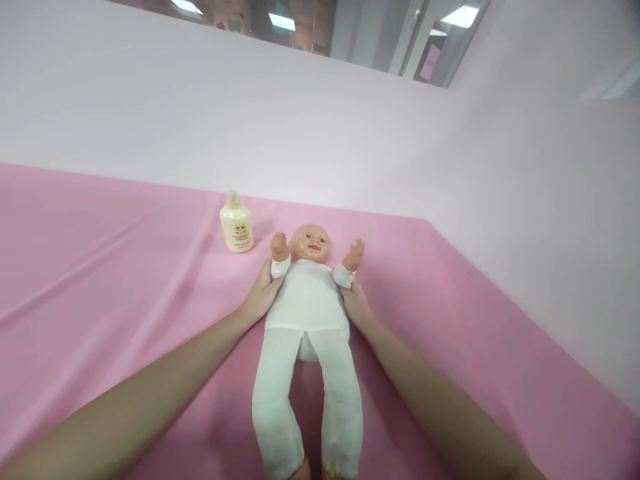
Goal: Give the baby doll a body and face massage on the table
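A baby doll (311, 297) with a white cloth body lies on its back, its head away from me and its legs toward me. Its hard plastic forearms point upward on both sides of the head. My left hand (263, 291) grips the doll's side and upper arm on the left, fingers partly hidden behind the arm. On the other side, my right hand (356, 303) holds the doll under its raised arm, with most of the fingers out of sight behind the body. Left of the doll's head stands a cream-coloured bottle (237, 225) with a printed label, upright and untouched.
A pink sheet (125, 267) with creases covers the surface under the doll. White wall (250, 120) rises along the back and the right side. Above it, a window (370, 33) reflects ceiling lights.
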